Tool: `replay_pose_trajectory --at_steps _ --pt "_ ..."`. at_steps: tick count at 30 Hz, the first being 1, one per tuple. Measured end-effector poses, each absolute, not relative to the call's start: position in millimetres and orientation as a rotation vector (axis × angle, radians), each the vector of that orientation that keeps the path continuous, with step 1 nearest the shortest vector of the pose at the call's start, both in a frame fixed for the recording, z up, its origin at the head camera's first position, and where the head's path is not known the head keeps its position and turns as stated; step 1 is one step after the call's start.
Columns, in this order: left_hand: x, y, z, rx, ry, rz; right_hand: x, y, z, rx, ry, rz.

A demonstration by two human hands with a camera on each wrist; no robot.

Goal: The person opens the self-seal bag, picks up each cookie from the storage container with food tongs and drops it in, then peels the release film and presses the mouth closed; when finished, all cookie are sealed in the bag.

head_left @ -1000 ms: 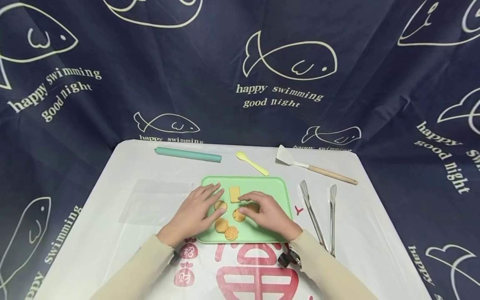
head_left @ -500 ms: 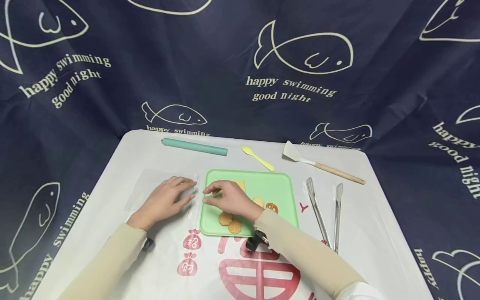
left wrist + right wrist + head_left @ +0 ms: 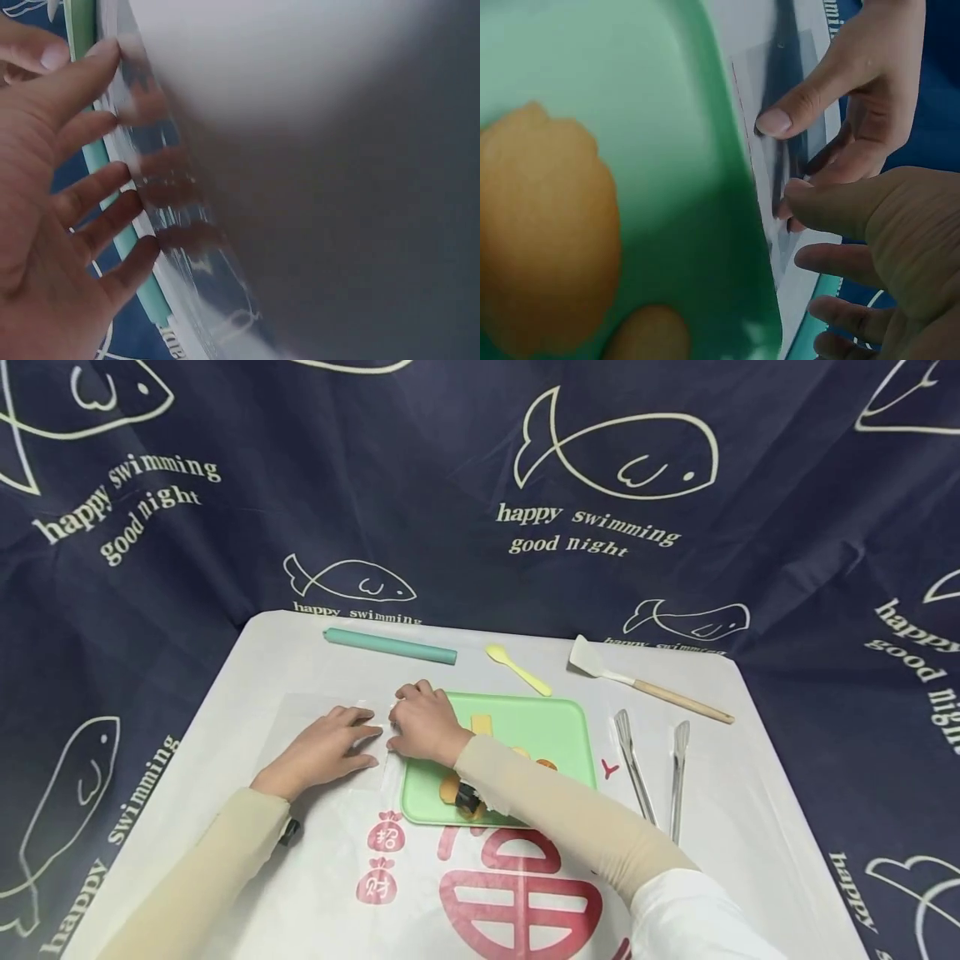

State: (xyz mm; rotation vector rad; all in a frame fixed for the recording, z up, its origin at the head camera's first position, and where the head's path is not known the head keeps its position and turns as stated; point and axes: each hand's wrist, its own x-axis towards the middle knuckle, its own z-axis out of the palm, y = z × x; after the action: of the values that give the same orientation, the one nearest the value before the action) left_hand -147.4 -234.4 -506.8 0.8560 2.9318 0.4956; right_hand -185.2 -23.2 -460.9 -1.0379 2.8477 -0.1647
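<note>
A clear plastic bag [image 3: 292, 717] lies flat on the left of the white table. My left hand [image 3: 322, 747] rests on it, fingers extended to the right; in the left wrist view the fingertips [image 3: 148, 247] touch its shiny film. My right hand [image 3: 427, 722] is at the bag's right edge, over the left rim of a green tray [image 3: 536, 718]. The right wrist view shows a gap between its thumb and fingers, close to the left hand [image 3: 870, 97]. On the tray are a yellow rectangular biscuit [image 3: 481, 724], a pretzel [image 3: 546, 764] and round cookies [image 3: 450, 789], partly hidden by the right arm.
Along the back lie a teal rod [image 3: 390, 646], a yellow spoon [image 3: 517, 669] and a white spatula [image 3: 648, 681] with a wooden handle. Metal tongs [image 3: 634, 764] lie right of the tray. A dark blue fish-print cloth [image 3: 450, 485] hangs behind the table.
Both hands left the tray and moved leftward. The left hand settled on the plastic bag; the right hand crossed the tray to the bag's right edge. The head view shifted slightly.
</note>
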Motion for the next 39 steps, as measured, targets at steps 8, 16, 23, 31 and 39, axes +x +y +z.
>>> replay_pose_trajectory --at_steps 8,16,23,31,39 --pt "-143.6 -225.3 -509.1 0.817 2.961 0.496 -185.0 -25.8 -469.8 -1.031 2.838 -0.073" --pt "-154.8 -227.1 -511.6 0.885 3.007 0.567 -182.6 -29.8 -474.8 -0.989 2.842 -0.007" --pt "-157.8 -229.2 -509.1 0.876 3.054 0.561 -181.3 -28.8 -474.6 -0.984 2.829 -0.023" --pt "-154.5 -240.7 -509.4 0.875 3.022 0.58 -182.2 -29.9 -476.3 -1.006 2.827 -0.03" --pt "-152.7 -241.3 -511.4 0.833 3.082 0.556 -182.9 -29.6 -476.5 -1.002 2.828 -0.003"
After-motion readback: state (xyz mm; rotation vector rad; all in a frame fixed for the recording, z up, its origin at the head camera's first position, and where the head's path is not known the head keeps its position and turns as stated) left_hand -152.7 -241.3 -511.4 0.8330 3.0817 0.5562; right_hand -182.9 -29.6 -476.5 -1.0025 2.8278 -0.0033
